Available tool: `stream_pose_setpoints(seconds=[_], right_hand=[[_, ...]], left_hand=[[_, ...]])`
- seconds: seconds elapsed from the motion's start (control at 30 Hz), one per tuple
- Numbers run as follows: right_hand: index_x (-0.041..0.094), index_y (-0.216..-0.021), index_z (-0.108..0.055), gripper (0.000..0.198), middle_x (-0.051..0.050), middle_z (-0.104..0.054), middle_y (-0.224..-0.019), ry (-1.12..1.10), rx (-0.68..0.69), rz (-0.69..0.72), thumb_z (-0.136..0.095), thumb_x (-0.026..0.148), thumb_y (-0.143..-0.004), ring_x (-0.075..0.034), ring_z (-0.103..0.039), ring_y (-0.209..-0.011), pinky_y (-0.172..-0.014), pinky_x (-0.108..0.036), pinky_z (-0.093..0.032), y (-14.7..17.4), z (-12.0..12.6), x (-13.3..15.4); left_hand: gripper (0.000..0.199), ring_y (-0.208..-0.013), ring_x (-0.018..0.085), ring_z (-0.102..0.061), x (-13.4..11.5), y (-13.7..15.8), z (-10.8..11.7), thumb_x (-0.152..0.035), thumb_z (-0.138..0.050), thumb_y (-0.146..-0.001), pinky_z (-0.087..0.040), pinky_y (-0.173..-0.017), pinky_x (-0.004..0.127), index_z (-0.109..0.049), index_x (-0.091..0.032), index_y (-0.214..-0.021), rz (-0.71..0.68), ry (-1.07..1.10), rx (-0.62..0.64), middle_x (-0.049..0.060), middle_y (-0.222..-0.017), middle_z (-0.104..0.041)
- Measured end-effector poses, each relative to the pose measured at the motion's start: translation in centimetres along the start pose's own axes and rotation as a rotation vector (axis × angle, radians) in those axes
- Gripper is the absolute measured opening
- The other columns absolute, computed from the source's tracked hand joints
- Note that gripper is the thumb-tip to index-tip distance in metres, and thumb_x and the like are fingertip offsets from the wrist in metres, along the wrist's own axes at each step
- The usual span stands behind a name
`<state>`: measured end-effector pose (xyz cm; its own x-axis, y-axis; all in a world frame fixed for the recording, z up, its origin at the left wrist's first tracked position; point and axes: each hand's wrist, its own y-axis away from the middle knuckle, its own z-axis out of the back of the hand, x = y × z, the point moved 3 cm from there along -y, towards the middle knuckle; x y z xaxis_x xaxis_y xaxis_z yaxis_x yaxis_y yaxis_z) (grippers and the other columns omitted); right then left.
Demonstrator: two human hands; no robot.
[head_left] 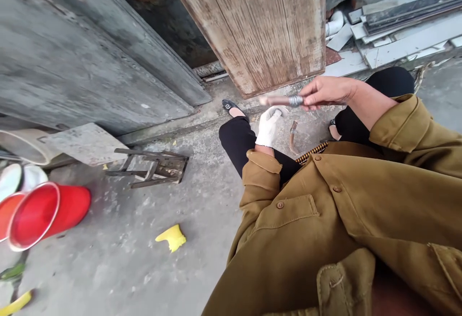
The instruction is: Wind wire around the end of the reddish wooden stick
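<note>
My right hand (325, 90), bare, is closed around a brown stick-like handle (279, 100) with silvery wire wound about it. Its far end points left and is blurred. Just below that end is my left hand (269, 126) in a white glove. The gloved fingers are curled in; what they hold, if anything, I cannot make out. On the concrete between my feet lies a short, curved brown piece (292, 138), apart from both hands.
A weathered plank door (267, 27) stands ahead. Stacked boards and tile pieces (407, 32) lie at right. To the left are a small wooden stool (155, 167), a flat board (84, 144) and red buckets (68, 210). A torn yellow piece (172, 238) lies on the concrete floor (137, 263).
</note>
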<state>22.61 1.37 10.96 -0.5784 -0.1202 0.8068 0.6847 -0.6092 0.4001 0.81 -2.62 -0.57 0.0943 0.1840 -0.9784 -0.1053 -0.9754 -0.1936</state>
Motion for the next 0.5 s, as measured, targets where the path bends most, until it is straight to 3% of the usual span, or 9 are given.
stream_pose_setpoints(seconds=[0.1,0.2,0.3,0.4,0.5], right_hand=[[0.018,-0.097,-0.075,0.035,-0.005,-0.069,-0.085,-0.076,-0.263,0.064,-0.066,0.051,-0.096,-0.014,-0.063,-0.079,-0.072,-0.026,-0.05,1.3,0.1,2.6],[0.017,-0.095,-0.072,0.039,-0.007,-0.068,-0.082,-0.089,-0.437,0.083,-0.062,0.055,-0.097,-0.016,-0.062,-0.077,-0.068,-0.027,-0.051,1.7,0.0,4.2],[0.017,-0.098,-0.069,0.041,-0.009,-0.069,-0.086,-0.077,-0.579,0.096,-0.056,0.056,-0.1,-0.017,-0.063,-0.077,-0.066,-0.027,-0.052,1.2,0.5,4.8],[0.016,-0.108,-0.068,0.041,-0.013,-0.072,-0.097,-0.028,-0.66,0.041,-0.049,0.052,-0.104,-0.018,-0.064,-0.08,-0.067,-0.028,-0.052,-0.1,1.3,3.9],[0.013,-0.116,-0.069,0.042,-0.016,-0.073,-0.106,0.158,-0.631,-0.091,-0.047,0.046,-0.105,-0.022,-0.067,-0.087,-0.073,-0.03,-0.052,-1.3,1.8,2.1]], left_hand=[[0.041,-0.084,0.019,-0.067,-0.8,0.3,-1.2,-0.056,-0.068,-0.092,-0.052,-0.087,0.033,-0.069,-0.017,-0.079,0.009,0.015,0.126,0.008,-0.082,-0.071],[0.044,-0.071,0.016,-0.064,-0.8,1.1,-1.8,-0.059,-0.071,-0.088,-0.051,-0.074,0.03,-0.07,-0.015,-0.084,0.056,0.039,0.164,0.007,-0.079,-0.069],[0.048,-0.068,0.014,-0.063,-0.3,2.4,-2.2,-0.062,-0.073,-0.085,-0.05,-0.071,0.028,-0.071,-0.014,-0.085,0.094,0.044,0.218,0.007,-0.079,-0.069],[0.042,-0.063,0.012,-0.059,0.0,4.0,-2.5,-0.055,-0.069,-0.089,-0.047,-0.066,0.026,-0.071,-0.014,-0.086,0.088,0.012,0.233,0.005,-0.078,-0.068],[0.032,-0.063,0.012,-0.056,-0.8,5.4,-2.7,-0.045,-0.062,-0.094,-0.044,-0.062,0.025,-0.072,-0.015,-0.089,0.1,-0.151,0.251,0.005,-0.086,-0.071]])
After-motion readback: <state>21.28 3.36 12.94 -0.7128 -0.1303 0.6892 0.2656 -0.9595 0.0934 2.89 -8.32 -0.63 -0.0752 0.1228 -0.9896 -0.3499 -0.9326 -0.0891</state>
